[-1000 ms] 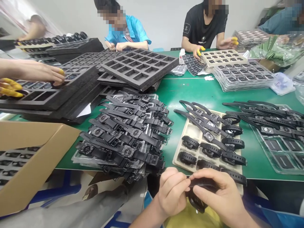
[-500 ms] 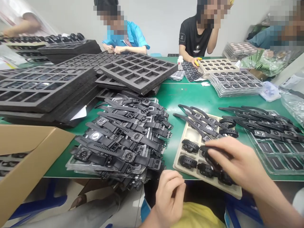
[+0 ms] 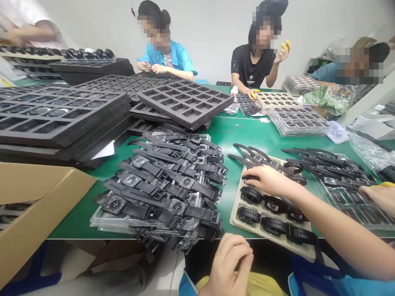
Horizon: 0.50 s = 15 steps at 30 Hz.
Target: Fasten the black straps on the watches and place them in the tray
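My right hand (image 3: pixel 267 179) reaches over a cream tray (image 3: pixel 236 218), its fingers closed on a black smartwatch (image 3: pixel 250 181) at an upper-left compartment. Nearer to me, other black smartwatches with curled straps (image 3: pixel 274 225) sit in the tray's compartments. Behind my hand, more watches with straps laid out (image 3: pixel 259 157) lie across its far end. Low in front of my body, my left hand (image 3: pixel 230 263) is curled with thumb and fingertips together; no object shows in it. To its upper left is a pile of strapped smartwatches (image 3: pixel 177 206) on stacked clear plastic trays (image 3: pixel 108 220).
Black foam trays (image 3: pixel 188 123) are stacked at the left, above a cardboard box (image 3: pixel 37 189). At the right, another person's hand (image 3: pixel 381 197) touches a clear tray (image 3: pixel 345 201) with watches. Across the green table (image 3: pixel 237 131), people sit by more trays (image 3: pixel 299 125).
My right hand has moved left and away from me, from the tray's near watches to the upper-left compartment. Another person's hand has appeared at the right. My left hand stays curled.
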Available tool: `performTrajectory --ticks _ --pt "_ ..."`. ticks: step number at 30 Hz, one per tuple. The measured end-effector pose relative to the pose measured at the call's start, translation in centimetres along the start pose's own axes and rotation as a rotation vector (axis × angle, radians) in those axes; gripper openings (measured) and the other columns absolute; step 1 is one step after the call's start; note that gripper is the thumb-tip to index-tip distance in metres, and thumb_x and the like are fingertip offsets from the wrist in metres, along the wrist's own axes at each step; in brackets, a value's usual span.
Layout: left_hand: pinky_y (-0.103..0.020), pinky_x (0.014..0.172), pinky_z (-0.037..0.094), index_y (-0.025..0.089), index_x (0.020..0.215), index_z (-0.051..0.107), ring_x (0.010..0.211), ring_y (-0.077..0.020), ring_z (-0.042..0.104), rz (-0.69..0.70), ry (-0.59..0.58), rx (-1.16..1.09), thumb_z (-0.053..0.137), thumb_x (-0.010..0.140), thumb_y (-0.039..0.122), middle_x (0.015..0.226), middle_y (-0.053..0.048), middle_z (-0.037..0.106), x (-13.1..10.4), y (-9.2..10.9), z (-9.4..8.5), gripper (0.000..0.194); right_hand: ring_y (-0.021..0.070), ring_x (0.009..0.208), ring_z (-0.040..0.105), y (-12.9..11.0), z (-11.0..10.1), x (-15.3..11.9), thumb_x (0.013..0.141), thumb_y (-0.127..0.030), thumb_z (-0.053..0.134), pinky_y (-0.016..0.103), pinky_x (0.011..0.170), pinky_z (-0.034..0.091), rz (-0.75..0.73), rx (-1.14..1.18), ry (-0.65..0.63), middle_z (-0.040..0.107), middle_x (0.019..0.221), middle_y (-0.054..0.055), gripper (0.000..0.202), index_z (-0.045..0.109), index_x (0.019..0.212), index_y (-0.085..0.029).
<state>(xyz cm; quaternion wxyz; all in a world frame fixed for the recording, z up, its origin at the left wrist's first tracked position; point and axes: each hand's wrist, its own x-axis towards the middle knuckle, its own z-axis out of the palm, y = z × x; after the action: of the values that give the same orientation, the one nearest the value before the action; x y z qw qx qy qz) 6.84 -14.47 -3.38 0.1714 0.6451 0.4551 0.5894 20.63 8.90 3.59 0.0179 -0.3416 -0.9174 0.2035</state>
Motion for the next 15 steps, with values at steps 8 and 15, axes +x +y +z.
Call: performTrajectory --ticks 8,15 --pt "-0.028 0.075 0.055 0.019 0.1 0.063 0.082 -0.0171 0.063 -0.029 0.013 -0.029 0.055 0.095 0.002 0.091 -0.006 0.066 -1.2 -1.1 0.0 0.019 0.0296 0.114 0.071 0.6 -2.9 -3.7 0.105 -0.035 0.058 0.037 0.096 0.054 0.265 -0.187 0.024 0.079 0.119 0.01 0.029 0.08 0.12 -0.024" --pt "-0.029 0.074 0.055 0.02 0.101 0.063 0.083 -0.0186 0.063 -0.047 -0.04 -0.077 0.057 0.096 0.004 0.091 -0.006 0.066 -1.2 -1.3 1.0 0.018 0.0263 0.089 0.077 1.5 -0.8 -5.8 0.101 -0.038 0.067 0.039 0.079 0.058 0.586 -0.347 -0.193 0.081 0.097 0.012 0.027 0.079 0.092 -0.015"
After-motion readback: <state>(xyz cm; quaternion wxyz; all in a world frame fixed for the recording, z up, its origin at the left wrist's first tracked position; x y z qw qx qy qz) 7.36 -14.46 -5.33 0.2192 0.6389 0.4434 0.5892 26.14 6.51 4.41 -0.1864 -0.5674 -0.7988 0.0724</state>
